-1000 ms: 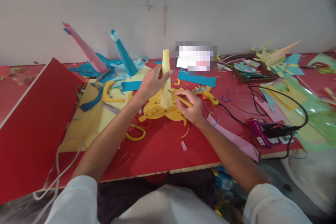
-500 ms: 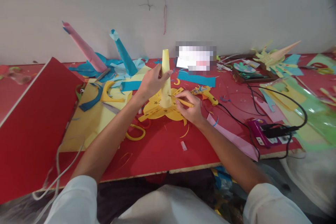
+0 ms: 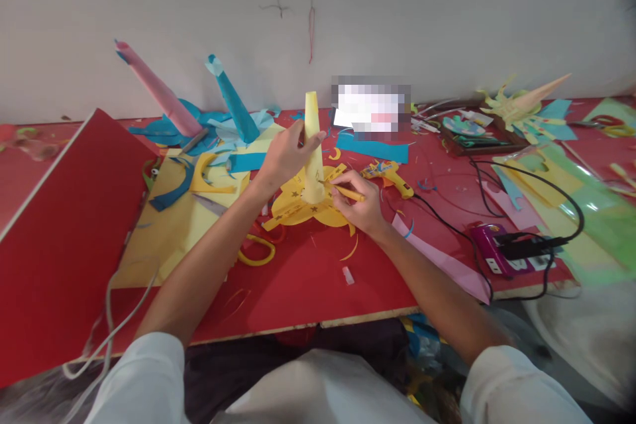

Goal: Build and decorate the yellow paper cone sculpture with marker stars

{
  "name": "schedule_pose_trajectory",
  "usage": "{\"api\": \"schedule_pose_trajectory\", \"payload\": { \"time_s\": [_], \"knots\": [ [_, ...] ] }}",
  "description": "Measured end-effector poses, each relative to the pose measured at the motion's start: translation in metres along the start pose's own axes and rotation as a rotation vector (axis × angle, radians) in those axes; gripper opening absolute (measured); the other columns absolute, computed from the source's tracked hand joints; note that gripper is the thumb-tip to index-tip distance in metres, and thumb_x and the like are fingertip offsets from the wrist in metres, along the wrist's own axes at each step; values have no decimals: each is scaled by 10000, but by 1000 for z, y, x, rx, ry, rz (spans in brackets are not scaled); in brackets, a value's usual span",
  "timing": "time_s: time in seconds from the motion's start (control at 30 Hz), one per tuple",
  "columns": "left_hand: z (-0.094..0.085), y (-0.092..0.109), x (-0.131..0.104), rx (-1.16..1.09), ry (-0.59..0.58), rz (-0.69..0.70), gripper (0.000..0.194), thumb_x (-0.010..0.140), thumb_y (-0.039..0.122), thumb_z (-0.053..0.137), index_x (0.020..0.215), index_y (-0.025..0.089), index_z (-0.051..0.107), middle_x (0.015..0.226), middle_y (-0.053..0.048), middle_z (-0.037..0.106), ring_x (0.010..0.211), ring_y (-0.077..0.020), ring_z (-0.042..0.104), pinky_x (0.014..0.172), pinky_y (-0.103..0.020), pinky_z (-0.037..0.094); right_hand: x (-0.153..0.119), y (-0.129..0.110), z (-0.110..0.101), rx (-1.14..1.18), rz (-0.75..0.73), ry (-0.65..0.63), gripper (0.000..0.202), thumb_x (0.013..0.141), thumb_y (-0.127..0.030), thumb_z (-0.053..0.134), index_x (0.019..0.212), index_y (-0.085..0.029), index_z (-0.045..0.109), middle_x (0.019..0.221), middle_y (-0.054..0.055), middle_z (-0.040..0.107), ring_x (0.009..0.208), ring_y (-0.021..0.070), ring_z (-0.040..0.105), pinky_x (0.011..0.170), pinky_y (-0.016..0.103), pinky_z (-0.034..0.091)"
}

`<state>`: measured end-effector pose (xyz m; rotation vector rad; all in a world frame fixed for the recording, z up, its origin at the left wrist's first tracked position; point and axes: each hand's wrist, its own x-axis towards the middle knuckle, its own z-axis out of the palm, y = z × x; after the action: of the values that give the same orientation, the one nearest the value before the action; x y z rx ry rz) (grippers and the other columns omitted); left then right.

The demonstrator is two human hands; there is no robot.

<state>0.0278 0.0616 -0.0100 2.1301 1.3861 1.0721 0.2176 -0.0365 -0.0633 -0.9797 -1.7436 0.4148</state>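
Observation:
My left hand [image 3: 291, 151] is wrapped round the upper part of a pale yellow paper cone [image 3: 313, 169], keeping it upright. The cone stands on a yellow flower-shaped paper base [image 3: 293, 205] marked with dark stars and lettering. In my right hand [image 3: 362, 202] is a yellow pencil [image 3: 350, 193], pinched between the fingers. Its tip touches the lower side of the cone, where small dark marks show. Yellow-handled scissors [image 3: 258, 250] lie beside the base, partly under it. To the right of my right hand rests a yellow hot glue gun [image 3: 392, 179].
A red board [image 3: 59, 245] leans at the left. Pink [image 3: 159, 89] and blue paper cones [image 3: 233, 99] stand behind. A purple power socket box [image 3: 497, 248] with black cables sits at the right, near a tray [image 3: 484, 146] of tools. Paper scraps litter the red table [image 3: 298, 305].
The pencil tip has shifted very slightly, and the dark mark on the cone looks a little larger. My left hand keeps its hold on the cone.

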Motion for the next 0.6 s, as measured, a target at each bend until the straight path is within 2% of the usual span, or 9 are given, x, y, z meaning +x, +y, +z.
{"api": "schedule_pose_trajectory", "payload": {
  "time_s": [0.33, 0.6],
  "knots": [
    [0, 1, -1, -6, 8, 1, 417, 953, 636, 594, 839, 240, 535, 670, -17, 534, 704, -208, 604, 680, -355, 444, -1, -1, 1, 28, 7, -41, 36, 906, -272, 635, 924, -246, 616, 803, 1, 695, 674, 141, 644, 628, 282, 522],
    [1, -1, -1, -4, 16, 4, 412, 951, 627, 612, 833, 239, 537, 672, -19, 546, 727, -215, 630, 701, -370, 487, -2, -4, 1, 63, 7, -84, 44, 918, -288, 624, 925, -246, 617, 789, 4, 691, 690, 150, 649, 617, 279, 516]
  ]
}}
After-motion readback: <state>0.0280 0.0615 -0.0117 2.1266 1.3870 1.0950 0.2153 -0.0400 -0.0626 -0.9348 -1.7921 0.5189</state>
